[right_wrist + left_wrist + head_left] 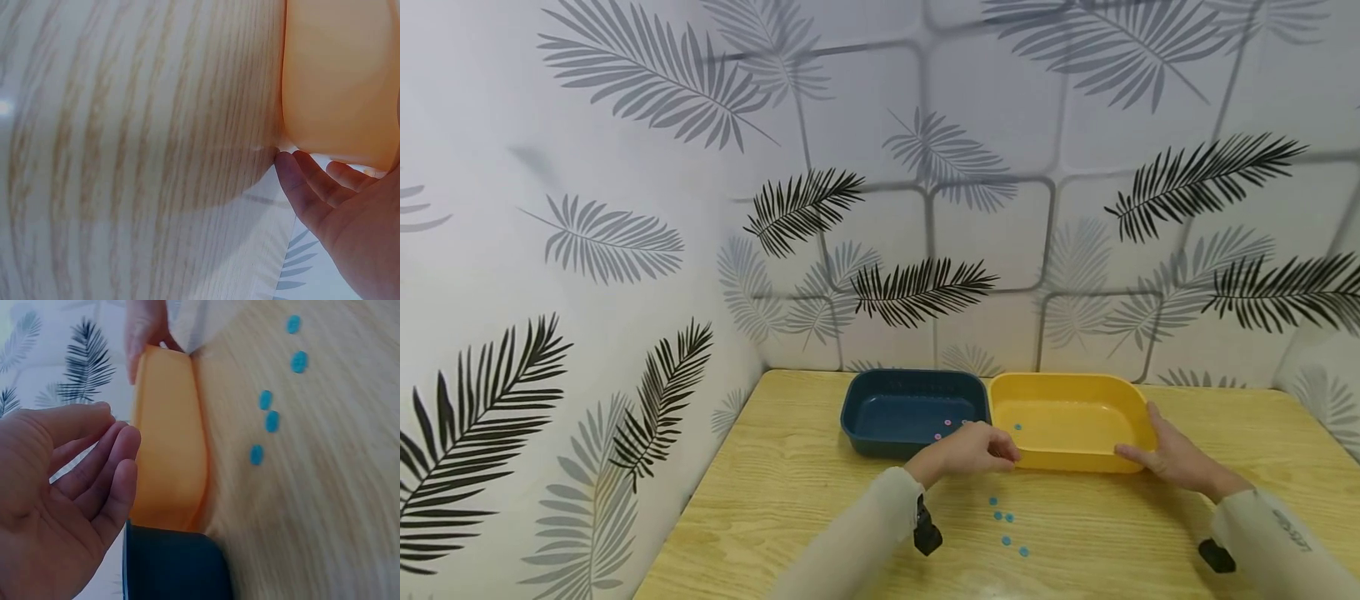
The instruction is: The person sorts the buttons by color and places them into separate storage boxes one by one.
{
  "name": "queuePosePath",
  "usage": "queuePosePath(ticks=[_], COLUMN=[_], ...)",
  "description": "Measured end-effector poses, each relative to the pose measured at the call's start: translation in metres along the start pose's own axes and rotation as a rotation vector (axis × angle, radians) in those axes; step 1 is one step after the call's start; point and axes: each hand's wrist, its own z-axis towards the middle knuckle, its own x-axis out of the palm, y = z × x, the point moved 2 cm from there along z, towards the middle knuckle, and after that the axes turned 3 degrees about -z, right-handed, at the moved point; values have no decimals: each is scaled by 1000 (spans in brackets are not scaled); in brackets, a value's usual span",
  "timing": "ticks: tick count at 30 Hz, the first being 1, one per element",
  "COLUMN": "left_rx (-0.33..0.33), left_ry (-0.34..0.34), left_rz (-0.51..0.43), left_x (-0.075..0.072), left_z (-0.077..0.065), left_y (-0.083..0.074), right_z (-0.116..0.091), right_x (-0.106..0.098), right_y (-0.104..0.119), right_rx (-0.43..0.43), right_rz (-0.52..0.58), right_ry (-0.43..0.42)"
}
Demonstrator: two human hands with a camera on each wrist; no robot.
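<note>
My right hand (1177,454) grips the right end of a yellow plastic bin (1078,461), its thumb at the front rim and its fingers along the outer side. In the right wrist view several fingertips (289,164) reach the bin's lower edge. Over the bin's front left corner is my left hand (973,450), fingers curved and thumb tip close to the index fingertip. Whether a small piece sits in that pinch I cannot tell. One small blue button-like disc (1018,427) lies in the yellow bin. Left of it, a dark blue bin (880,446) holds several small button-like discs, including pink ones (948,422).
In front of the bins, several blue discs (1006,541) lie scattered on the wood-grain table (760,517). The two bins stand side by side near a leaf-patterned wall (880,242). Another patterned wall (587,333) borders the table's left side.
</note>
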Motion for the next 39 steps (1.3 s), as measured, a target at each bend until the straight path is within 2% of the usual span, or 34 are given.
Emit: queuePosePath(ticks=[3,8,13,18,27,39], left_rx=[8,-45,-64,-51,-29,-62], left_ry=[47,78,76,90,108,100], left_rz=[56,115,186,250,274,304], left_x=[5,14,23,27,29,31], left_z=[-8,-15,-14,-12,-10,-8], left_y=[4,15,29,37,40,38], right_z=[0,0,1,2,2,1], right_x=[0,0,0,1,1,1], right_y=[0,0,0,-3,-2,0], right_rx=[6,0,1,8,0,7], right_rz=[-3,-5,1,6,6,10], right_ry=[3,5,5,6,4,9])
